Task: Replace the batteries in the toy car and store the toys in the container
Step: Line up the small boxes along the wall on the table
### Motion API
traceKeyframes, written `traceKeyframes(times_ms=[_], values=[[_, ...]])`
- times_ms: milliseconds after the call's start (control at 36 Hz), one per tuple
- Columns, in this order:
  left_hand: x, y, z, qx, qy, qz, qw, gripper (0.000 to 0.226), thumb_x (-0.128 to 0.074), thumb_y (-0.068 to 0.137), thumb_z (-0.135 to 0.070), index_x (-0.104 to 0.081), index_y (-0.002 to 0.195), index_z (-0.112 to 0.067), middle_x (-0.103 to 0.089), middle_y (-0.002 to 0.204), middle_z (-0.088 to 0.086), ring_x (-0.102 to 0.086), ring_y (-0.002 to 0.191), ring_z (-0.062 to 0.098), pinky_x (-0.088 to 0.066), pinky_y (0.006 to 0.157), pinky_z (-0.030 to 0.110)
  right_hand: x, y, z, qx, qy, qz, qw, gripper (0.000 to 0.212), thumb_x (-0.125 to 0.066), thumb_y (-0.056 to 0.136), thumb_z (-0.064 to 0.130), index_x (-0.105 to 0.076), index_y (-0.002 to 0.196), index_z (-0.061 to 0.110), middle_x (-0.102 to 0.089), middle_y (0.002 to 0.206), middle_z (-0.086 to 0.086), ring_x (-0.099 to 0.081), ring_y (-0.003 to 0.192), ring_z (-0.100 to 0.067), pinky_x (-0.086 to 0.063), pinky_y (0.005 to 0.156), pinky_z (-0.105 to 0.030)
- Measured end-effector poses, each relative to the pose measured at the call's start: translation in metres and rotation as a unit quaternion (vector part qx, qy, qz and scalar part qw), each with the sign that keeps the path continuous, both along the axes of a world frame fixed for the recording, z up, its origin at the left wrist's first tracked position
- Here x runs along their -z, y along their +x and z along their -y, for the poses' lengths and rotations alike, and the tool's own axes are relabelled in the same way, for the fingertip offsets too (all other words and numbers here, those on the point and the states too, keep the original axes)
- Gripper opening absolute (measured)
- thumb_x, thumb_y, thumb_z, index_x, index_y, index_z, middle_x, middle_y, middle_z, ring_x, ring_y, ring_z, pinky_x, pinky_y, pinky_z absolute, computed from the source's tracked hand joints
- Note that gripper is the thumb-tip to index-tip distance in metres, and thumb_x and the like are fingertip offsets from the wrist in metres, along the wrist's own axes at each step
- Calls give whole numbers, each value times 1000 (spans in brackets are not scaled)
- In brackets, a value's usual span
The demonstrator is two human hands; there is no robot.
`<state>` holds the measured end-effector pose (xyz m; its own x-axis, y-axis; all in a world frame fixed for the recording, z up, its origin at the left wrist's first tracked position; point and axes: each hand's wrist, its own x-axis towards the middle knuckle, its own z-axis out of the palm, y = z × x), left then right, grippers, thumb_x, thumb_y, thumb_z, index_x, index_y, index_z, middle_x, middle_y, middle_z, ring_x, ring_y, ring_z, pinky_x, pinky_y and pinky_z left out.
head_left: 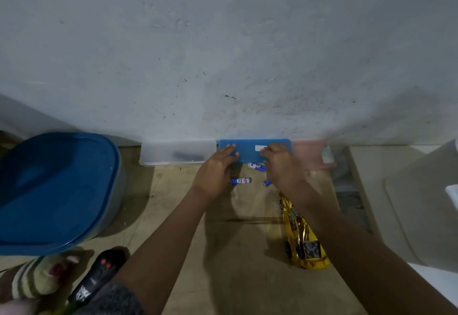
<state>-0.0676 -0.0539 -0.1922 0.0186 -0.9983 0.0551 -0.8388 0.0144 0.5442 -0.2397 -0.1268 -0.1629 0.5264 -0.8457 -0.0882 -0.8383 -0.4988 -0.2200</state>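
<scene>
Remote (99,275) at 7 o'clock; glossy toy car (298,233) at 5 looks light, stiff, slick, pinch mid-body sides; L hand (215,168) grip apart, flat on blue box (247,151) at 12, R hand (280,166) grip blurred, can't tell

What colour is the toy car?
The toy car is shiny gold-yellow with dark windows; the head view shows it.

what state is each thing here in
large container: lid on
blue case: against the wall, both hands on it
clear case: dark thing inside
batteries: loose on the floor
toy car: on the floor, untouched
left hand: flat on the blue case
right hand: fingers curled on the blue case
</scene>
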Motion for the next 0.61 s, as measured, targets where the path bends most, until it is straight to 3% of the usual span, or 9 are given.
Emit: traceKeyframes(times_ms=[111,194,333,444,528,611], values=[[-10,5,-10,4,51,-32,998,54,-54,89,-2,-40,141,-11,-28,153,4,-23,143,17,-10,112,18,-12,13,-4,40,32,-6,999,33,-49,89,9,-55,121,7,-51,120,-8,-44,117,-23,-43,92,-35],[-23,17,-25,-105,18,-95,990,55,-55,91,-5,-38,142,-16,-28,153,-1,-26,141,14,-21,112,23,-20,20,-6,42,56,11,997,28,-45,91,11,-61,113,4,-54,115,-10,-50,112,-25,-48,86,-38],[-28,63,-58,-275,-46,-167,946,64,-61,89,-11,-30,145,-11,-24,155,4,-22,143,18,-22,115,32,-23,48,-21,-56,92,82,991,26,-49,89,5,-65,110,2,-60,115,-14,-53,112,-28,-43,96,-38],[-19,94,-71,-350,-6,-215,912,83,-70,82,-17,-20,148,-10,-22,155,8,-23,142,23,-23,116,40,-15,88,-39,-122,109,99,982,28,-50,86,5,-64,111,6,-60,115,-13,-53,112,-29,-43,98,-38],[-12,101,-74,-350,27,-257,900,91,-71,81,-15,-13,150,-12,-25,153,7,-26,140,21,-22,109,27,-13,119,-51,-159,63,74,982,32,-48,90,10,-56,122,11,-52,127,-7,-47,118,-23,-38,101,-31],[-2,107,-75,-341,36,-325,881,88,-69,83,-13,-12,150,-14,-33,150,7,-34,136,20,-27,111,30,-9,146,-53,-162,51,45,984,46,-45,92,7,-43,137,15,-36,147,-5,-30,137,-21,-24,113,-32]])
